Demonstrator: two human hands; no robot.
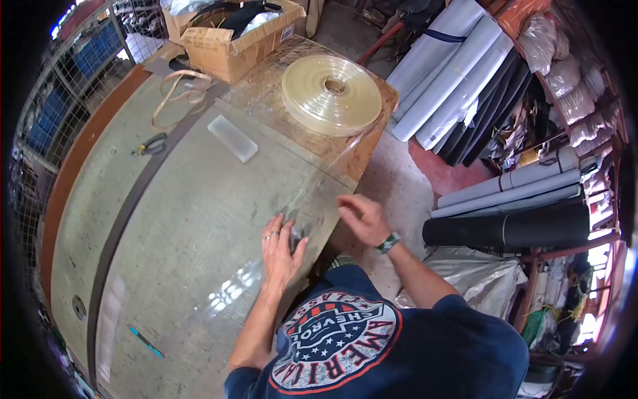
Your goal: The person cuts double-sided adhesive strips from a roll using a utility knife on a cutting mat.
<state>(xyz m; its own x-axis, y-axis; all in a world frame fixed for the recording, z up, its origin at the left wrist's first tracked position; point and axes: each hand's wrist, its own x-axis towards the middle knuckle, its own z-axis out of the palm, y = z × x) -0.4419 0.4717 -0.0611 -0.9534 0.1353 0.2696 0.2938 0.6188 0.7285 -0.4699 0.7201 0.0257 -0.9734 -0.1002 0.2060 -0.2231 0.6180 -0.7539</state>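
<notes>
Our left hand [279,253] spreads its fingers on the desk [193,193]; our right hand [364,219] half-curls beside it, its hold unclear to us. Beyond both lies a clear roll [306,100].

My left hand [278,253] partly covers a small grey object [296,235]; its full outline is not identifiable. The curled fingers of my right hand [365,222] conceal whether they grip anything. The upper edge crops the cardboard box [207,58]; its printed marking is illegibly small. The lower edge truncates my shirt [438,352].
</notes>
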